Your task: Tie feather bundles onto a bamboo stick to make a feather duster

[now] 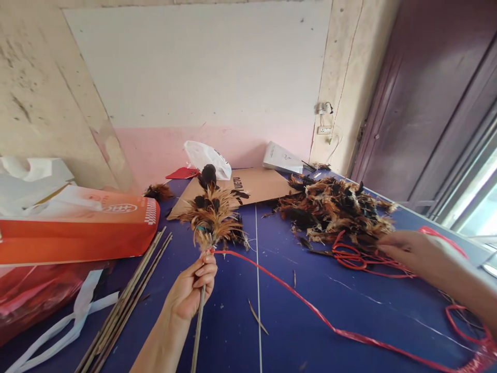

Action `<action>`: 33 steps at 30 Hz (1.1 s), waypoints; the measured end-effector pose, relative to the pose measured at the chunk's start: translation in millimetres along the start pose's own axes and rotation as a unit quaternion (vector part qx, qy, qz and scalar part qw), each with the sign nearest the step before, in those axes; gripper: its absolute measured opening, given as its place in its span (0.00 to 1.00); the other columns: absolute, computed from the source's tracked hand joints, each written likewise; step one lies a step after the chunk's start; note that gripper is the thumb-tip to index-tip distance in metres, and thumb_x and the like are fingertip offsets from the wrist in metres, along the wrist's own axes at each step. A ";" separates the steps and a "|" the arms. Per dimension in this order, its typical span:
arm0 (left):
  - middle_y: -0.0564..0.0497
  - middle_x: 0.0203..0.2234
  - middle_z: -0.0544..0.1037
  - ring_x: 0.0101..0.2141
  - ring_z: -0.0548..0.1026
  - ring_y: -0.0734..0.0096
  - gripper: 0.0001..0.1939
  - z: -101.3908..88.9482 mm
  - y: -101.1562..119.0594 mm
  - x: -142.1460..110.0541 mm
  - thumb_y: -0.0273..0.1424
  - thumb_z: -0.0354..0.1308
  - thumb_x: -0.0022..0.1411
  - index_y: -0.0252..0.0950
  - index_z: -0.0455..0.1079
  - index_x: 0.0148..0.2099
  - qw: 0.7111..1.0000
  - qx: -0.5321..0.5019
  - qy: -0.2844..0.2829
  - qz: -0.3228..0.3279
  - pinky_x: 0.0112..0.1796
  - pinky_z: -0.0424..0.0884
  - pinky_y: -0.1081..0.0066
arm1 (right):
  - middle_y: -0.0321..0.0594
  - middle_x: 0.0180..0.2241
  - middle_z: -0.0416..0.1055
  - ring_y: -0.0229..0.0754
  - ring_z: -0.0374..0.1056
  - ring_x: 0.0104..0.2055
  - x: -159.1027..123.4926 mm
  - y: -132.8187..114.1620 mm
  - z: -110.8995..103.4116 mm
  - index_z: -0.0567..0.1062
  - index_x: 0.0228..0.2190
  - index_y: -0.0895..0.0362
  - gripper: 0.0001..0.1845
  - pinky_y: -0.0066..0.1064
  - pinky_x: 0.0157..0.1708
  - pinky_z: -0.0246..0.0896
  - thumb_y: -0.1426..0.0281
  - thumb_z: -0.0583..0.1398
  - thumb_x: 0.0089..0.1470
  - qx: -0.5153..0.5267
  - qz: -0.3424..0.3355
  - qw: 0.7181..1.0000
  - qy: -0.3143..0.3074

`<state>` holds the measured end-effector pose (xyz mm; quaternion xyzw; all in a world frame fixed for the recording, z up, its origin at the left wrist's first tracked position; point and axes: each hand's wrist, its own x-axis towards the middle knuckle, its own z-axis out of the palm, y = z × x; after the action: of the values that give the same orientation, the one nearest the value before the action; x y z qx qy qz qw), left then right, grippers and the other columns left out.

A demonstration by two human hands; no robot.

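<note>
My left hand (pixel 198 285) is closed around the thin wooden stick of a feather duster (pixel 212 217), just below its brown and black feathers. A red plastic strip (pixel 272 274) runs from the stick at my fingertips, across the table to the lower right. My right hand (pixel 407 251) is at the near right edge of a feather pile (pixel 330 207), beside a tangle of red cord (pixel 353 256). Its fingers are blurred and partly hidden, so I cannot see whether they grip a feather.
Several thin sticks (pixel 128 300) lie at left on the blue table (pixel 303 331), near an orange and white bag (pixel 89 228). Flattened cardboard (pixel 260 186), a white plastic bag (pixel 209 158) and a white box (pixel 282 157) are at the back. A small feather bunch (pixel 158 191) lies back left.
</note>
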<state>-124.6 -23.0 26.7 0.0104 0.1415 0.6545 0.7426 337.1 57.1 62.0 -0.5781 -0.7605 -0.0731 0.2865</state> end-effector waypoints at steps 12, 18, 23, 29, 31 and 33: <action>0.53 0.22 0.64 0.15 0.62 0.86 0.10 -15.4 5.9 12.6 0.22 0.38 0.64 0.30 0.59 0.35 1.000 0.020 0.001 -0.015 0.11 0.55 0.86 | 0.47 0.33 0.72 0.47 0.66 0.40 61.1 -83.1 105.2 0.77 0.28 0.58 0.14 0.35 0.39 0.52 0.75 0.51 0.52 -0.232 -0.108 0.950 -0.180; 0.53 0.22 0.64 0.15 0.62 0.86 0.09 -12.4 3.9 10.7 0.22 0.39 0.64 0.31 0.58 0.33 0.999 0.015 0.016 -0.025 0.11 0.55 0.85 | 0.48 0.35 0.71 0.45 0.67 0.38 62.7 -73.1 118.0 0.76 0.31 0.59 0.15 0.30 0.34 0.55 0.76 0.49 0.52 -0.227 -0.094 0.946 -0.210; 0.53 0.22 0.64 0.15 0.62 0.86 0.08 -9.3 1.1 8.8 0.21 0.40 0.63 0.32 0.58 0.33 0.999 0.022 0.018 -0.030 0.11 0.55 0.86 | 0.45 0.33 0.72 0.43 0.68 0.37 56.9 -70.6 116.4 0.73 0.34 0.57 0.14 0.29 0.33 0.55 0.75 0.49 0.53 -0.191 -0.090 0.952 -0.222; 0.53 0.22 0.64 0.15 0.62 0.86 0.08 -8.2 0.6 8.3 0.21 0.40 0.63 0.30 0.60 0.35 0.999 0.025 0.016 -0.027 0.11 0.56 0.86 | 0.44 0.36 0.71 0.42 0.68 0.37 61.6 -70.6 108.1 0.74 0.36 0.56 0.14 0.29 0.33 0.56 0.73 0.49 0.52 -0.154 -0.067 0.970 -0.175; 0.53 0.22 0.64 0.15 0.63 0.86 0.08 -9.2 1.1 8.7 0.21 0.40 0.63 0.30 0.60 0.37 0.999 0.025 0.014 -0.025 0.11 0.56 0.86 | 0.43 0.37 0.70 0.40 0.67 0.35 67.9 -72.1 96.9 0.74 0.35 0.56 0.14 0.28 0.33 0.57 0.70 0.50 0.52 -0.106 -0.037 0.988 -0.109; 0.52 0.22 0.65 0.16 0.63 0.85 0.08 -10.4 1.1 9.1 0.22 0.40 0.63 0.30 0.61 0.36 0.999 0.022 0.019 -0.027 0.11 0.57 0.86 | 0.41 0.34 0.70 0.38 0.66 0.30 73.3 -79.1 81.7 0.75 0.31 0.57 0.13 0.28 0.32 0.58 0.66 0.53 0.50 -0.004 0.003 1.000 -0.019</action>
<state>-127.0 -15.7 15.1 0.0105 0.1706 0.6308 0.7569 223.2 129.2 50.1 -0.5828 -0.7637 -0.0647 0.2698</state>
